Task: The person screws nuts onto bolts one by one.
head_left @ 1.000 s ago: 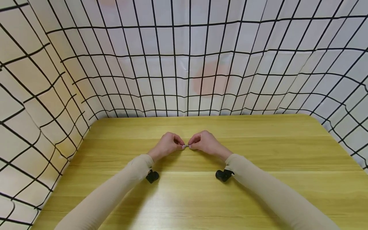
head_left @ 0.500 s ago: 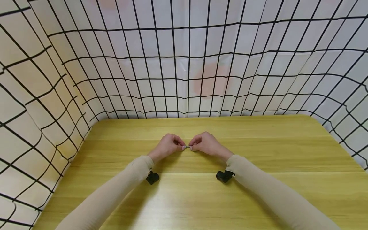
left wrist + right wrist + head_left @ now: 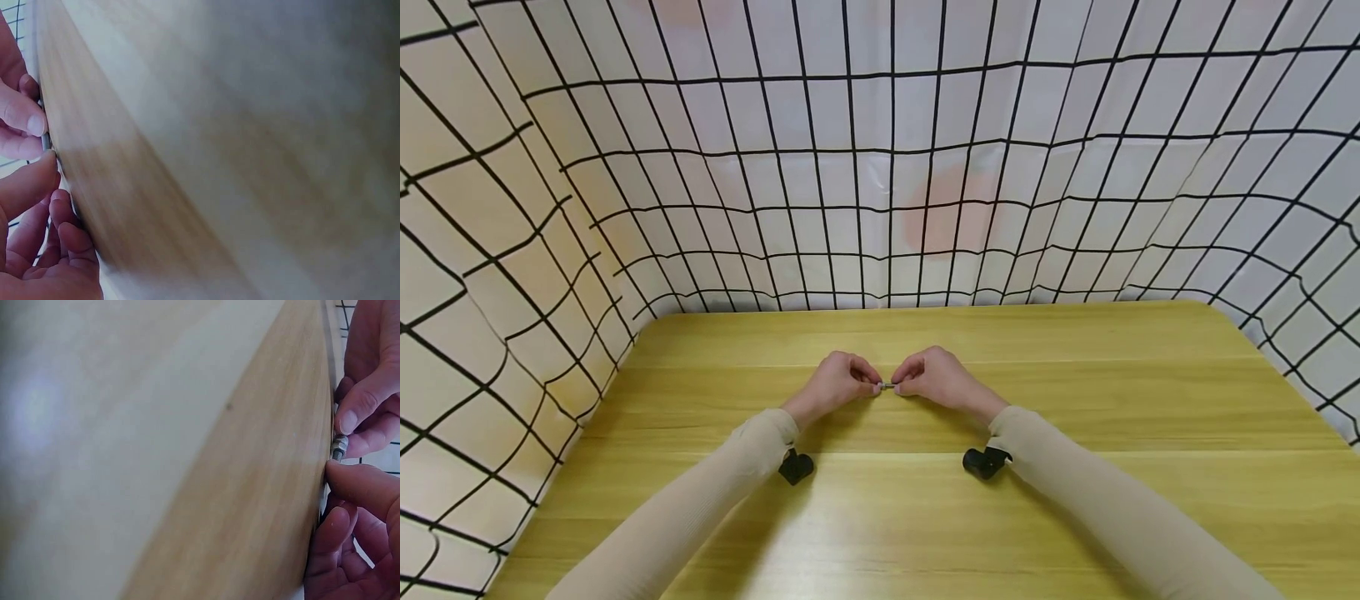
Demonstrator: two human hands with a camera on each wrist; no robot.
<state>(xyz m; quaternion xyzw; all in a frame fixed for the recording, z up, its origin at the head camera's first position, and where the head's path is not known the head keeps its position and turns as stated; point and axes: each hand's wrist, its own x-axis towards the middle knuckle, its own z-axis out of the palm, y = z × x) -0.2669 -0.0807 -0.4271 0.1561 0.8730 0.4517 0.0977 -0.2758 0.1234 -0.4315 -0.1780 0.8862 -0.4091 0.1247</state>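
A small metal bolt spans the gap between two hands, lying crosswise above the table. In the right wrist view, its thread shows, along with a wider nut-like part near the left fingertips. My left hand pinches the wider end between thumb and fingers. From the other side, my right hand pinches the threaded end. The fingertips hide both ends, so whether the wide part is a nut or the bolt's head cannot be told. The left wrist view shows only a dark sliver of bolt between the thumbs.
A yellow wooden table lies beneath both arms. Black grid netting over white sheeting rises behind it and at both sides. A black wrist camera hangs below the left sleeve, another black camera below the right.
Both hands stay almost in place with the bolt between them. The fingertips shift only very slightly, and the whole head view drifts a little.
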